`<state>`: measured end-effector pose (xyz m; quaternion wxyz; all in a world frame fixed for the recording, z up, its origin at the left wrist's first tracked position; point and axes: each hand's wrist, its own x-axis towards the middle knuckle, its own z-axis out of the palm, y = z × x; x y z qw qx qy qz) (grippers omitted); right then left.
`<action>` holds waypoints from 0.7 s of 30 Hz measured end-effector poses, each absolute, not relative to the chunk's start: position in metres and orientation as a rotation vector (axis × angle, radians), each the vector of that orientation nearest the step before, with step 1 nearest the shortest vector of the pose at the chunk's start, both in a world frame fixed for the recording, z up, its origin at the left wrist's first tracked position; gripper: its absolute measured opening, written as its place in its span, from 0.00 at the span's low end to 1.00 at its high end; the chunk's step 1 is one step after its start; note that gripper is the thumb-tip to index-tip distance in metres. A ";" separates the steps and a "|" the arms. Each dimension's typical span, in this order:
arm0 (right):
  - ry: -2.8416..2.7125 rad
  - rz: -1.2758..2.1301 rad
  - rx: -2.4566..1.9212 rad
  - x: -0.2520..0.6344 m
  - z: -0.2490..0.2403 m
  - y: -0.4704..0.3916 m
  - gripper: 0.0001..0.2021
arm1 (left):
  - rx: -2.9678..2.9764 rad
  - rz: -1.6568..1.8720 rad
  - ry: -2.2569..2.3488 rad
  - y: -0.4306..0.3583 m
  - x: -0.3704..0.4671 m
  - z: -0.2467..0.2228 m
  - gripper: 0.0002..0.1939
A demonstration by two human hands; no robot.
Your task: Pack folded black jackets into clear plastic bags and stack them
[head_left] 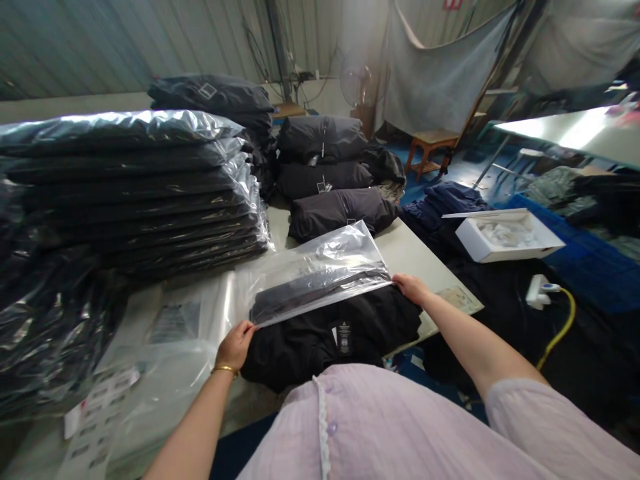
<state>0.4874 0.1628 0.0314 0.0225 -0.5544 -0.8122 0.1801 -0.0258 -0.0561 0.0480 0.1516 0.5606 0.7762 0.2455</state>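
Note:
A folded black garment (310, 350) with a printed label near its collar lies at the table's front edge. Its far part is inside a clear plastic bag (340, 247); the near part sticks out of the bag's mouth. My left hand (236, 343), with a gold bracelet at the wrist, pinches the left corner of the bag's opening. At the opening's right corner, my right hand (411, 288) grips the plastic edge. The bag's mouth is stretched between both hands across the garment.
A tall stack of bagged black garments (135, 193) stands left. Folded dark garments (345, 210) are piled behind the bag. Loose clear bags (165, 380) and a sticker sheet (100, 417) lie front left. A white box (507, 237) and a plug with yellow cable (539, 292) sit right.

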 end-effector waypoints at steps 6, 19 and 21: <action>-2.530 0.595 -1.601 0.508 0.021 0.144 0.13 | 1.698 0.653 2.174 -0.076 -0.014 0.055 0.14; -2.440 1.298 -1.482 0.538 0.029 0.104 0.18 | 1.499 0.698 2.000 -0.111 -0.010 0.056 0.18; -2.490 1.302 -1.463 0.532 0.035 0.096 0.15 | 1.475 0.679 1.963 -0.118 -0.012 0.057 0.21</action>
